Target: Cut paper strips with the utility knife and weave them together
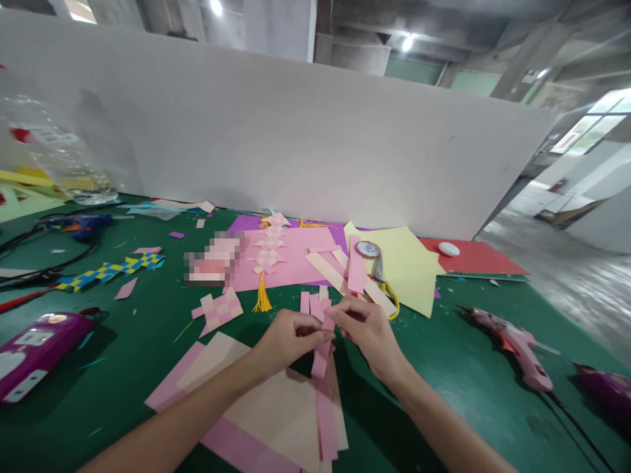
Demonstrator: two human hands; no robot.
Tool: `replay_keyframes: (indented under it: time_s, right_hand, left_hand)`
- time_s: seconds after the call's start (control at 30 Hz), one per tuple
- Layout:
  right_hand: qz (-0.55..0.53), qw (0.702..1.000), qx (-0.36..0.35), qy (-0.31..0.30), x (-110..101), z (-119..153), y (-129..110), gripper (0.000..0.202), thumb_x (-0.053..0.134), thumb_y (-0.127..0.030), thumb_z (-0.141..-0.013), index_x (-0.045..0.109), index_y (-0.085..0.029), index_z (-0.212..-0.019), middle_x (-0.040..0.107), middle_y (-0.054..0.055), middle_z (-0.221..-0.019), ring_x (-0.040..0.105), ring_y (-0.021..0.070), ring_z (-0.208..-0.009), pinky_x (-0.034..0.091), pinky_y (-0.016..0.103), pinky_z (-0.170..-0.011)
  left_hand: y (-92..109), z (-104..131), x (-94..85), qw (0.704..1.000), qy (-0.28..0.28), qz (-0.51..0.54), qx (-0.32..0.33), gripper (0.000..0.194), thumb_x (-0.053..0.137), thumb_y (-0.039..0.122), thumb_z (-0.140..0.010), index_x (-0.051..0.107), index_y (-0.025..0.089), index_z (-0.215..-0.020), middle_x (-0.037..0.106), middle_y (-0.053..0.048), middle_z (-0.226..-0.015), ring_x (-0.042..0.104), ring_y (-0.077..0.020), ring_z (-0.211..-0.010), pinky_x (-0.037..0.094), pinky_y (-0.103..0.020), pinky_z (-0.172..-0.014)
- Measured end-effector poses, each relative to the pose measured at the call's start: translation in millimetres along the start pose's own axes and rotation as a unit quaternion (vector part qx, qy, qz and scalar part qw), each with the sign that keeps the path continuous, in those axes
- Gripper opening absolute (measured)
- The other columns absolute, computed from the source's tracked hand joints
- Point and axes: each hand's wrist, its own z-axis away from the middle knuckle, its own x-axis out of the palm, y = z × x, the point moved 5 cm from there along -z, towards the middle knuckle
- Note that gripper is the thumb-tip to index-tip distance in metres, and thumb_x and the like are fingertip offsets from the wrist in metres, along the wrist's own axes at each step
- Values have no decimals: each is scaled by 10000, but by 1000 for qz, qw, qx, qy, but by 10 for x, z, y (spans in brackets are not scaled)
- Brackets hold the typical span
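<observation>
Pink paper strips (323,358), crossed over one another, are held up between my two hands. My left hand (288,335) pinches them from the left with thumb and forefinger. From the right, the fingertips of my right hand (367,325) close on the upper part of the same strips. Below them, longer pink and cream strips (326,420) lie over cream sheets (269,407) and a pink sheet (236,443). A small woven pink-and-cream paper piece (219,310) rests left of my left hand. Farther back lies a woven paper chain (270,253) with a yellow tassel (263,295).
Scissors (389,295), a round tin (368,249) and loose strips lie behind my right hand. A pink glue gun (513,341) with a cord lies at right. Purple power strip (42,348), blue glue gun (86,226) and plastic bottle (59,154) are at left. A white partition (276,131) stands behind.
</observation>
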Motion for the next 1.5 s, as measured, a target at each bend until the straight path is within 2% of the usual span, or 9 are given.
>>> replay_keyframes:
  time_s: [0.2,0.43,0.77,1.17,1.37,1.5]
  right_hand:
    - [-37,999,-7,20,-79,-21,-32,244,640,-337,-769,579,-168,-605,418,-35,-575,367,88,-521,252,231,-450]
    - [-56,998,-6,31,-130,-37,1,266,643,-353,-782,558,-170,-608,435,-39,-537,361,92,-517,253,243,-471]
    - [-104,993,3,47,-177,-54,-33,252,655,-360,-776,581,-169,-630,407,-46,-530,335,90,-511,236,248,-468]
    - [-110,992,5,54,-176,-52,-28,274,656,-358,-779,557,-169,-606,410,-46,-523,329,84,-504,237,244,-470]
    - [-126,989,5,72,-207,-52,-36,277,654,-336,-779,548,-166,-587,416,-44,-522,339,78,-497,232,233,-453]
    - [-125,989,8,79,-232,-55,-25,278,659,-331,-773,541,-166,-582,427,-42,-524,347,75,-493,241,228,-450]
  left_hand:
    - [22,23,49,999,-48,-8,-16,251,600,301,-779,671,131,-609,496,33,-502,333,-72,-477,238,-195,-447]
    - [20,31,64,997,-74,-12,-28,251,630,321,-769,700,118,-638,526,27,-504,353,-66,-474,234,-190,-442]
    - [33,42,92,993,-103,27,-42,202,649,297,-760,710,139,-649,689,-19,-638,585,-102,-571,378,-161,-496]
    - [17,41,89,993,-97,51,-36,212,633,288,-770,677,136,-629,701,-27,-654,648,-139,-625,453,-181,-554]
    - [7,25,79,996,-84,5,-23,164,643,260,-761,697,145,-657,681,1,-630,583,-100,-573,367,-156,-485]
    - [21,27,84,996,-88,5,-24,150,644,266,-764,710,152,-693,696,-8,-684,593,-110,-616,386,-164,-521]
